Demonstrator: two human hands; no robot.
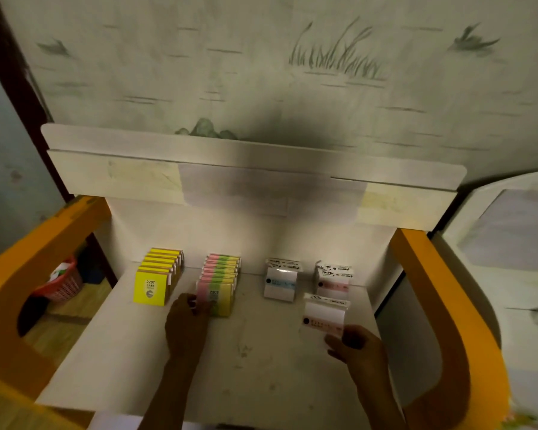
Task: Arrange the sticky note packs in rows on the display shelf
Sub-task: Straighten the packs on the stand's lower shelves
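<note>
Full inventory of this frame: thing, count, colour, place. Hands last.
Yellow sticky note packs: one row, count unclear, yellow, leftmost on shelf.
Pink-and-green sticky note packs: one row, count unclear, second from left.
White packs with blue label: about two, white, third row.
White packs with pink label: about two, white, rightmost row.
White pack in hand: one, white with pink print, front of rightmost row.
White display shelf: one, white, centre.
Orange side panels: two, orange, flanking shelf.
Red plastic basket: one, red, lower left.
Left hand: fingers pinch front pink-and-green pack.
Right hand: holds white pack.

matt white shelf (261, 352), glossy plastic-wrapped packs (325, 315), red plastic basket (64, 283)
</note>
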